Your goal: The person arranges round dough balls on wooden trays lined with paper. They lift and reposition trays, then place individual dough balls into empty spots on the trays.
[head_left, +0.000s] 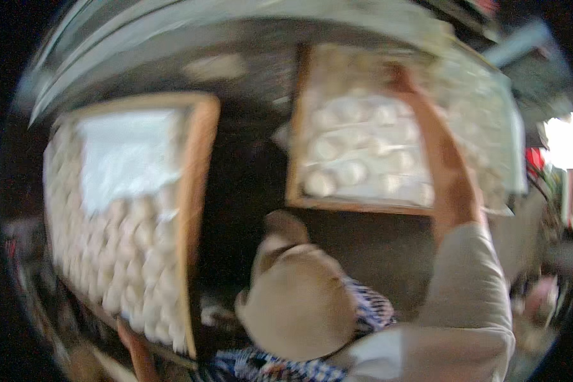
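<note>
At the lower left, my left hand (131, 340) is at the near edge of a wood-framed tray (200, 149). Its thumb side shows against that edge and the rest of the fingers are hidden, apparently wrapped round it. Many pale, rounded dough-like pieces (130, 242) lie packed in this tray, beside a bare white sheet (127, 153). My right arm stretches over a second wood-framed tray (293, 153), with my right hand (401, 79) near its far part. Motion blurs those fingers. Flattish pale rounds (353, 172) lie spaced out on this tray.
A dark gap separates the two trays. Beige trousers (299, 305) and a blue-and-white checked cloth (372, 302) show at the bottom middle. A pale, curved surface (172, 28) runs along the far side. Bright light (570, 137) comes in at the right.
</note>
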